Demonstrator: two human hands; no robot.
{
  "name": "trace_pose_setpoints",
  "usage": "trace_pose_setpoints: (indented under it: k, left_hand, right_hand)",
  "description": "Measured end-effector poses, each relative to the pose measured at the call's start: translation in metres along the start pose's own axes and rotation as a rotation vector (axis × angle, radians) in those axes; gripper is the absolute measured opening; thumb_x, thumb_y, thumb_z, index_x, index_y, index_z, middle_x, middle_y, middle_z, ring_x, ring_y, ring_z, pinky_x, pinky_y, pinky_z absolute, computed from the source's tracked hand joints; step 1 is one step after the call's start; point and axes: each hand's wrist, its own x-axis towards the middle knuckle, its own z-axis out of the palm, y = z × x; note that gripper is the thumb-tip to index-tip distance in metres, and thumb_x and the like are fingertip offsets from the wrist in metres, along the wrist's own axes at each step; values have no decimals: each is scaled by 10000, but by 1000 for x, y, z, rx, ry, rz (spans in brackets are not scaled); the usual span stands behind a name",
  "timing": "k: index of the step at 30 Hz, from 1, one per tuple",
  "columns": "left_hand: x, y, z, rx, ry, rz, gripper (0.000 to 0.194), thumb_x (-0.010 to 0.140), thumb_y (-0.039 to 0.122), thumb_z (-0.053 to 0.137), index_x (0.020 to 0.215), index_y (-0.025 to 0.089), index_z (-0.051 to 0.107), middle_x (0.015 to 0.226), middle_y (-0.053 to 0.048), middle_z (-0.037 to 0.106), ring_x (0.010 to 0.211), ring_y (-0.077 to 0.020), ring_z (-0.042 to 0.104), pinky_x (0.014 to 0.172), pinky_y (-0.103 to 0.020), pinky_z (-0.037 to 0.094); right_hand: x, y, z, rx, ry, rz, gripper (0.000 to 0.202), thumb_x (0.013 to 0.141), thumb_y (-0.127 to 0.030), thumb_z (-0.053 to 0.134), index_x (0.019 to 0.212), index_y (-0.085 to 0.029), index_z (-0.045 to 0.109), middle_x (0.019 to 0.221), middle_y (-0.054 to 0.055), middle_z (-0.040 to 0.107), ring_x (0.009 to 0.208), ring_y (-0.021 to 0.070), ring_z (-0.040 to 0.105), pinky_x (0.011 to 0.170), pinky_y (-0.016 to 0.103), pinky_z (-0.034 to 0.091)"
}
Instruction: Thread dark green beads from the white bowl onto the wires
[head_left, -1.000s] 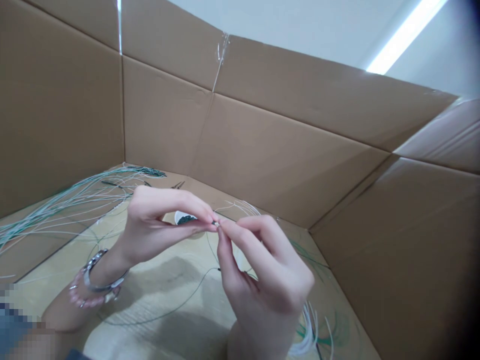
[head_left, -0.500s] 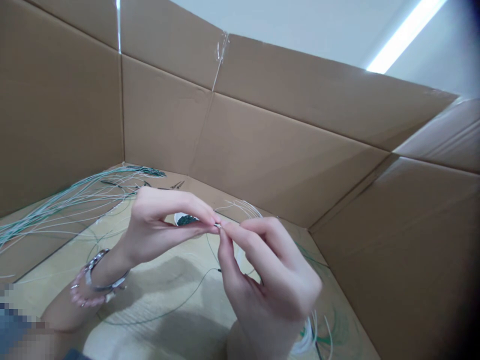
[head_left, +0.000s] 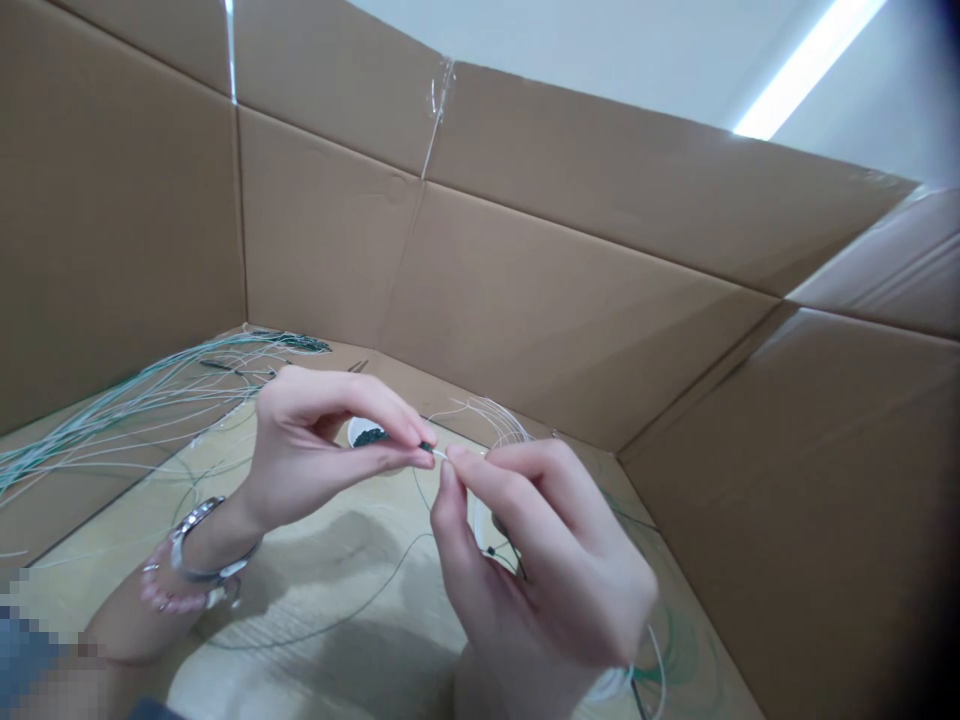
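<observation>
Between the thumb and index finger of my left hand (head_left: 322, 440) is a small dark piece (head_left: 427, 447), possibly a connector housing. A short stretch of white wire (head_left: 441, 456) runs from it into the pinched fingertips of my right hand (head_left: 544, 550). The fingertips of both hands are a small gap apart, above the work surface. A thin dark green wire (head_left: 330, 628) with a small black end piece (head_left: 491, 551) curves under my hands; part of it is hidden behind my right hand.
A white dish (head_left: 355, 430) of small dark green pieces stands behind my left hand. Long white and green wires (head_left: 112, 410) lie at left, with a tool's tips (head_left: 358, 366) near them. More white wires (head_left: 499, 418) lie behind my right hand. Cardboard walls (head_left: 525, 320) enclose the surface.
My fingertips have moved slightly apart, and the dark piece and white wire between them show more plainly. My right hand has shifted a little right and down.
</observation>
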Motion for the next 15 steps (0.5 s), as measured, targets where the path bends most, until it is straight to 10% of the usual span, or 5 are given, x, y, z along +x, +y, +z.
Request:
trace_pose_setpoints:
  k: [15]
  left_hand:
    - [1,3,1,36,-16,28,222,634,-4,766,725,187,697,698,4,733,644,-140,696,579,-207,579]
  right_hand:
    - [-1,-5,-5,-20,-85,74,193,704,7,653,697,-178,598,642,-48,495,514,32,453,421,169,359]
